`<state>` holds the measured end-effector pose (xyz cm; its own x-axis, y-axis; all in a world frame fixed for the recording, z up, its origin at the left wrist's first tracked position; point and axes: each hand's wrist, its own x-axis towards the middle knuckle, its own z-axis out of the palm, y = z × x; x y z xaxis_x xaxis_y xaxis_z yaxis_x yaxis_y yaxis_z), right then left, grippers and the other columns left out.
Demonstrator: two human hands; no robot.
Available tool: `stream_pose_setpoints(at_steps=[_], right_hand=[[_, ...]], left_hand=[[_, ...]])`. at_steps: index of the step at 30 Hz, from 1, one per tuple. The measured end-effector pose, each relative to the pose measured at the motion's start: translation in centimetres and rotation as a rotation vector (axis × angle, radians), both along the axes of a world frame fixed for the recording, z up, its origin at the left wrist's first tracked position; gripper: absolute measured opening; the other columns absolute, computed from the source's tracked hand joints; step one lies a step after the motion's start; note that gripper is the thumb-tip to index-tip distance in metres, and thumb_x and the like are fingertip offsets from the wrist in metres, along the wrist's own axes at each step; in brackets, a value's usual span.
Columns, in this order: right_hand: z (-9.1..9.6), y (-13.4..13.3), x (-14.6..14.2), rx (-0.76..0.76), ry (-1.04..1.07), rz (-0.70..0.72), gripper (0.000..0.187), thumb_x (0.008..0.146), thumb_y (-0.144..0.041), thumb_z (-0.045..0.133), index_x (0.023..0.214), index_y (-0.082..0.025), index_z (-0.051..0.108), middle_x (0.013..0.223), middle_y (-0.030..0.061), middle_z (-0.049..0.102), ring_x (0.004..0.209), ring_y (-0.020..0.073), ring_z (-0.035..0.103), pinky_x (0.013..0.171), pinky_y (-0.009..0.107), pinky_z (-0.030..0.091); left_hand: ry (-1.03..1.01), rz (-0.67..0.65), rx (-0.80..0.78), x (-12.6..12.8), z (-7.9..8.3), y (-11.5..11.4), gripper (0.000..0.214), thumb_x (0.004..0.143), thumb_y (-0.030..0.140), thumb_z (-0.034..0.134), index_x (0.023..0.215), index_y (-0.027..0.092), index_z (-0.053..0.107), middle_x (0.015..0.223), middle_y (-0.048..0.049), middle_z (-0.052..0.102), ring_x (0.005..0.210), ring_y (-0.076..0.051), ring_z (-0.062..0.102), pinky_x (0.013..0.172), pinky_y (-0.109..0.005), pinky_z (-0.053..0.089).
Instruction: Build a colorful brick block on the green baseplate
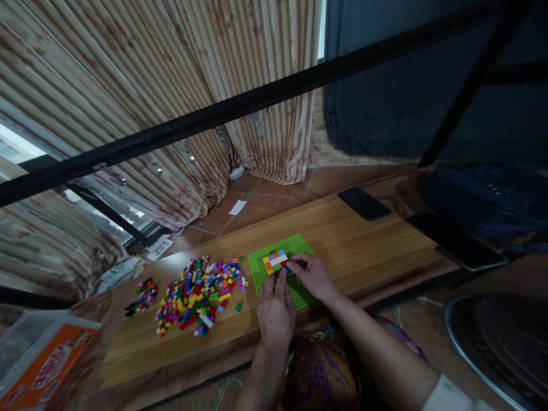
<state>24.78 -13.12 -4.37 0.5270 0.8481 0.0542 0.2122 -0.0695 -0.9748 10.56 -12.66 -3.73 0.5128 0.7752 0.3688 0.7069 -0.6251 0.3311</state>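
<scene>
A green baseplate (295, 245) lies on the wooden board, with a small block of coloured bricks (274, 260) built on it. My left hand (275, 311) rests on the plate's near edge, fingers stretched forward and touching the built block's near side. My right hand (311, 274) is just to the right, its fingertips pinched on a small brick at the block's right end. A heap of loose coloured bricks (200, 292) lies to the left of the plate, with a smaller pile (142, 296) further left.
The wooden board (368, 251) spans the view. Two dark phones (363, 203) (456, 240) lie on its right part. An orange-lidded box (43, 365) stands at lower left. A black bar (257, 103) crosses overhead, with curtains behind.
</scene>
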Motion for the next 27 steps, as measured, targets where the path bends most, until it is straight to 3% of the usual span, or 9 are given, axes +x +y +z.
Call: stream_pose_setpoints(at_steps=[8,18,22,27], right_hand=[[-0.4,0.6,0.3,-0.001,0.025,0.01,0.02,0.072,-0.037,0.064,0.077,-0.019,0.07,0.075,0.0037,0.072,0.071,0.0181,0.065,0.07,0.03,0.048],[0.3,-0.8,0.5,-0.066,-0.06,0.028,0.042,0.076,-0.057,0.056,0.079,-0.018,0.072,0.074,0.0056,0.073,0.07,0.0211,0.064,0.063,0.03,0.045],[0.1,-1.0,1.1,-0.125,-0.084,0.002,0.051,0.076,-0.061,0.05,0.08,-0.015,0.071,0.067,0.0078,0.07,0.064,0.0233,0.063,0.058,0.032,0.043],[-0.6,-0.7,1.6,-0.217,-0.166,0.027,0.05,0.072,-0.061,0.052,0.085,-0.017,0.071,0.074,0.0084,0.072,0.07,0.0256,0.065,0.063,0.033,0.044]], left_hand=[[0.036,0.032,-0.075,0.1,0.2,-0.1,0.044,0.09,0.013,0.044,0.132,0.024,0.052,0.111,-0.0077,0.06,0.1,-0.02,0.06,0.087,-0.032,0.051],[-0.048,0.07,-0.18,0.4,2.3,-1.7,0.047,0.086,0.015,0.049,0.132,0.021,0.051,0.114,-0.0095,0.059,0.104,-0.023,0.058,0.092,-0.034,0.049],[-0.158,0.148,-0.192,-2.0,2.5,-3.2,0.047,0.085,0.016,0.051,0.132,0.022,0.049,0.113,-0.0086,0.06,0.104,-0.022,0.058,0.091,-0.033,0.05],[-0.291,0.437,-0.192,-9.1,1.4,-3.4,0.025,0.086,0.014,0.049,0.107,0.019,0.061,0.101,-0.0083,0.063,0.094,-0.02,0.062,0.082,-0.031,0.051]])
